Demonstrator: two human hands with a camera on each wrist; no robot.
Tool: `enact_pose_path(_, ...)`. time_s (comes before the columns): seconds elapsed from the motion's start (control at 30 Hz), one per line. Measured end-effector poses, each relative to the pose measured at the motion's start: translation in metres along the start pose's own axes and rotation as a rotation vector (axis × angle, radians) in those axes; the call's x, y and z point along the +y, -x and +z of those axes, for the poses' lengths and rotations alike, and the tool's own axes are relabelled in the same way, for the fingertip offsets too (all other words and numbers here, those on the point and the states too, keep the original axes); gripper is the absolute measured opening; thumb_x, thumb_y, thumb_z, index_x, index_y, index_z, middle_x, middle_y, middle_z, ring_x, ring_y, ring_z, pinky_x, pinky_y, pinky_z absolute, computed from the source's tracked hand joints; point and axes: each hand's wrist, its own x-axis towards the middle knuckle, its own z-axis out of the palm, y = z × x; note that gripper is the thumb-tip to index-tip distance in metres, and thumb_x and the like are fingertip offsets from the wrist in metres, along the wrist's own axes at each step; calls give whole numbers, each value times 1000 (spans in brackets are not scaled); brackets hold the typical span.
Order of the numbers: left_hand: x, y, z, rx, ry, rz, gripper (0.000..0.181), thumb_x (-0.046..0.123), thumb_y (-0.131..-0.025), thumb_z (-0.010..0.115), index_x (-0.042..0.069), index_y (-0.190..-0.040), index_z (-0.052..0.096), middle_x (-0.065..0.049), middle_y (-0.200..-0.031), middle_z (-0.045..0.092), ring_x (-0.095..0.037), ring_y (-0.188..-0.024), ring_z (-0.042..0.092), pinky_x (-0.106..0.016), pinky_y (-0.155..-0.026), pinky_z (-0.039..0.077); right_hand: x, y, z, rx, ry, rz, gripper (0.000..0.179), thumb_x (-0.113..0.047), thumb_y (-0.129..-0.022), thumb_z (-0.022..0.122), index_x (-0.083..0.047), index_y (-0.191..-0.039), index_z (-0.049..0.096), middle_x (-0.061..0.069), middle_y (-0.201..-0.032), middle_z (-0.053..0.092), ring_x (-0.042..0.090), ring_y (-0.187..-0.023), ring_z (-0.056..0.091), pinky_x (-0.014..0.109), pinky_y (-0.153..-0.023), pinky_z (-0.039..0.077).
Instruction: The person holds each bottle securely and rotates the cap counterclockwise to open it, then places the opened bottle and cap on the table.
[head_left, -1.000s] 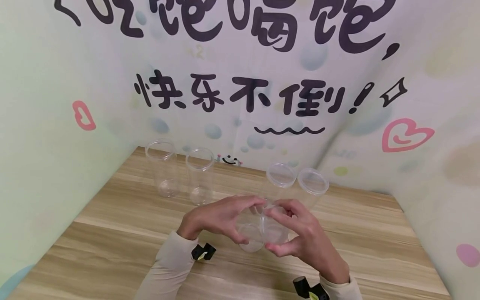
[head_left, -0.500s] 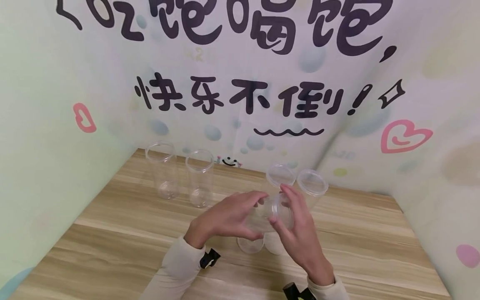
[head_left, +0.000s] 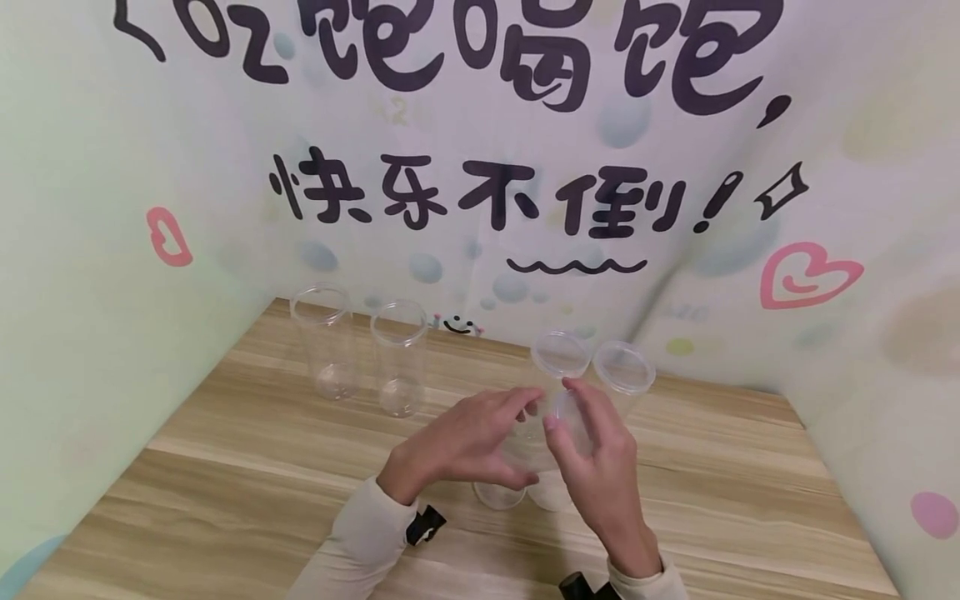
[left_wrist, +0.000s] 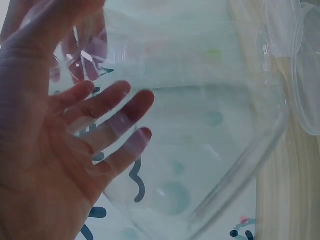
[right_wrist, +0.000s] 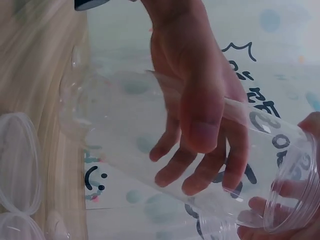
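Note:
A clear plastic cup (head_left: 529, 446) is held on its side between both hands above the table. My left hand (head_left: 474, 442) grips it from the left, thumb below and fingers above. On the other side my right hand (head_left: 598, 467) curls its thumb and fingers round the right part, near a pale circular edge. In the right wrist view the cup's ridged rim (right_wrist: 295, 195) shows beside the fingers of the other hand. Under the hands lie two round clear shapes, one of them a round clear edge (head_left: 499, 497); cup bases or lids, I cannot tell.
Two clear cups, one tall cup (head_left: 324, 342) and its neighbour (head_left: 400, 358), stand at the back left of the wooden table (head_left: 247, 492). Two more, the nearer-to-middle cup (head_left: 560, 354) and the right cup (head_left: 625, 367), stand behind my hands, against the printed wall (head_left: 480, 125).
Both hands have risen slightly off the spot with the round shapes, and the left hand has shifted right. The held cup has tipped from facing me onto its side.

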Motion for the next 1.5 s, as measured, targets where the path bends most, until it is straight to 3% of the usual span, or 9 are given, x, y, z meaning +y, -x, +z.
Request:
enact_pose_path(0.13, -1, 1, 0, -47, 80, -37, 87, 45, -72, 83, 15, -142, 42, 3, -113, 64, -9, -103, 61, -26, -84, 52, -2, -1, -2, -14, -1, -78, 46, -4, -84, 72, -11, -128, 63, 5, -124, 65, 17, -99, 61, 11, -83, 43)
enact_pose_path(0.3, -3, 3, -2, -75, 107, -57, 87, 44, -73, 82, 14, -144, 40, 2, -116, 63, -9, -106, 60, -27, -87, 52, -2, -3, -3, -62, -11, -92, 48, -4, -84, 72, -10, -130, 61, 5, -124, 64, 20, -99, 62, 11, -82, 44)
enact_pose_path(0.47, -5, 4, -3, -69, 114, -45, 86, 41, -73, 83, 13, -144, 42, 2, -118, 63, -12, -108, 60, -28, -90, 51, 1, -3, -3, -122, -48, -71, 57, -3, -85, 72, -7, -139, 53, 9, -133, 59, 22, -111, 59, 14, -93, 43)
enact_pose_path(0.6, -7, 4, -3, -65, 108, -34, 85, 40, -74, 83, 12, -143, 42, 1, -121, 62, -14, -110, 60, -29, -92, 51, 3, -2, -5, -161, -57, -25, 71, -6, -84, 74, -8, -147, 41, 10, -143, 51, 28, -125, 54, 37, -102, 45)
enact_pose_path(0.7, -8, 3, -4, -70, 105, -34, 85, 40, -75, 82, 11, -144, 41, 0, -123, 61, -15, -111, 60, -30, -93, 51, 4, -3, -9, -177, -29, 27, 74, -11, -83, 78, -10, -147, 40, 10, -141, 49, 29, -124, 52, 50, -95, 46)
enact_pose_path(0.9, -11, 3, -4, -74, 101, -43, 84, 41, -76, 82, 12, -143, 42, -1, -123, 62, -14, -111, 60, -32, -94, 51, 4, -3, -14, -211, 66, 58, 64, -20, -83, 80, -8, -137, 48, 10, -127, 53, 18, -105, 51, 37, -78, 46)
enact_pose_path(1.03, -13, 3, -5, -69, 96, -45, 84, 42, -75, 82, 12, -143, 42, 0, -123, 62, -12, -110, 60, -32, -95, 50, 4, -3, -15, -227, 95, 65, 62, -23, -85, 78, -6, -138, 50, 7, -124, 55, 16, -102, 52, 31, -73, 45)
enact_pose_path(1.5, -15, 4, -5, -83, 104, -54, 87, 42, -75, 82, 13, -145, 40, -1, -125, 61, -18, -112, 61, -37, -98, 49, 4, -4, -19, -295, 155, 81, 68, -30, -84, 80, -9, -141, 49, 5, -127, 58, 17, -101, 55, 34, -71, 51)
